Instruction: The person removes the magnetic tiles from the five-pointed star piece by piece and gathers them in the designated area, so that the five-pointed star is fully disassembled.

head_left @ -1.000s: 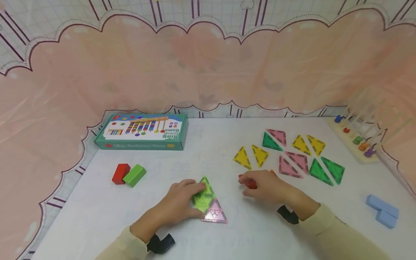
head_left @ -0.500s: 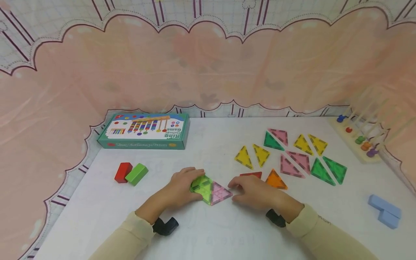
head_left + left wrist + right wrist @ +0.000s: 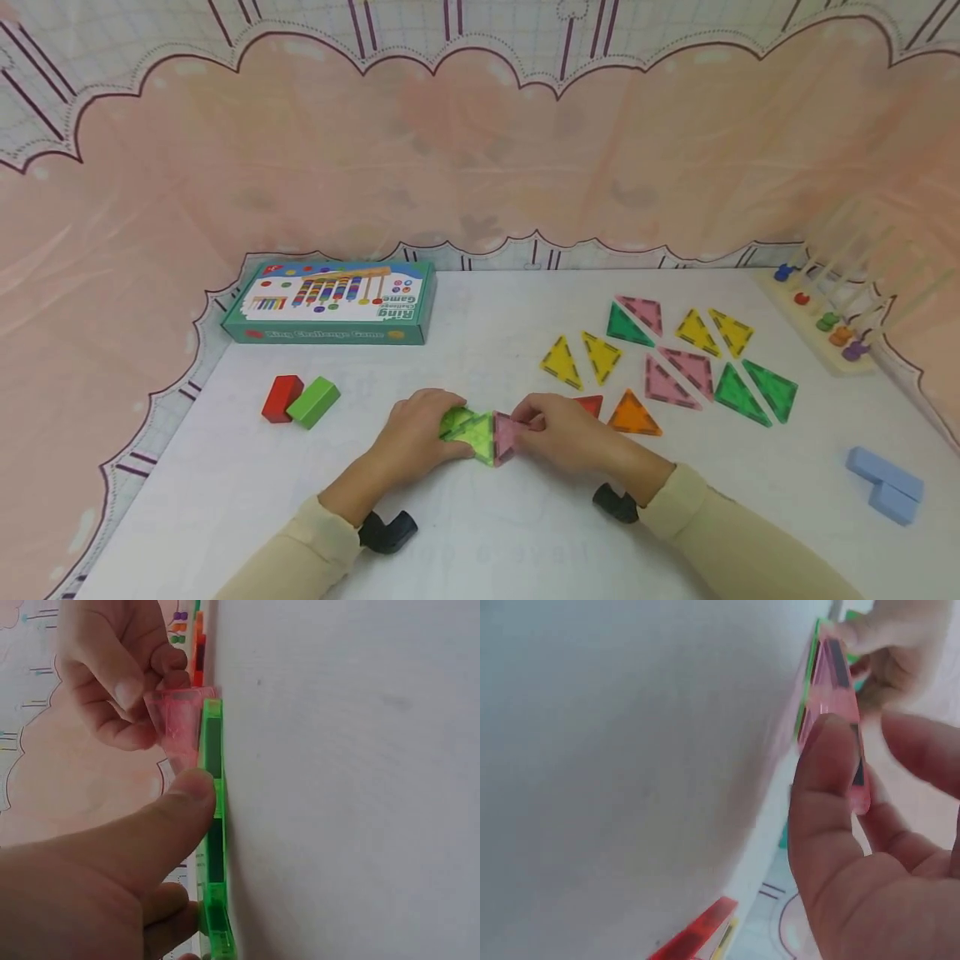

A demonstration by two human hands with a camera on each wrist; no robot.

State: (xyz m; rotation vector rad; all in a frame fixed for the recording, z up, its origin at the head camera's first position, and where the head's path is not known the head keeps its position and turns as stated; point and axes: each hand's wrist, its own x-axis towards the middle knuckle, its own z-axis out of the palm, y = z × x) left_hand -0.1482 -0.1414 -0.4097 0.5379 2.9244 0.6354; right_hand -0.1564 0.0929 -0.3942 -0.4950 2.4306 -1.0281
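Observation:
My left hand (image 3: 416, 433) grips light green triangular magnetic tiles (image 3: 478, 437), thumb on the near edge and fingers over the far side. A pink triangular magnetic tile (image 3: 502, 437) meets their right edge. My right hand (image 3: 562, 433) pinches this pink tile at its right corner. In the left wrist view the pink tile (image 3: 178, 724) stands tilted up against the green edge (image 3: 214, 847). The right wrist view shows my right thumb (image 3: 821, 772) on the pink tile. Just beyond the right hand lie a partly hidden red tile (image 3: 591, 405) and an orange triangle (image 3: 634, 414).
Yellow (image 3: 562, 364), pink (image 3: 686, 375) and green triangles (image 3: 741, 395) lie at back right. A peg board (image 3: 817, 325) stands at the right edge, blue blocks (image 3: 885, 485) nearer. Left are a game box (image 3: 326, 304), a red block (image 3: 282, 398) and a green block (image 3: 313, 403).
The right hand has moved left from the red tile to the pink tile and now pinches and tilts it up. The green-and-pink group has turned, bringing the pink tile to the right.

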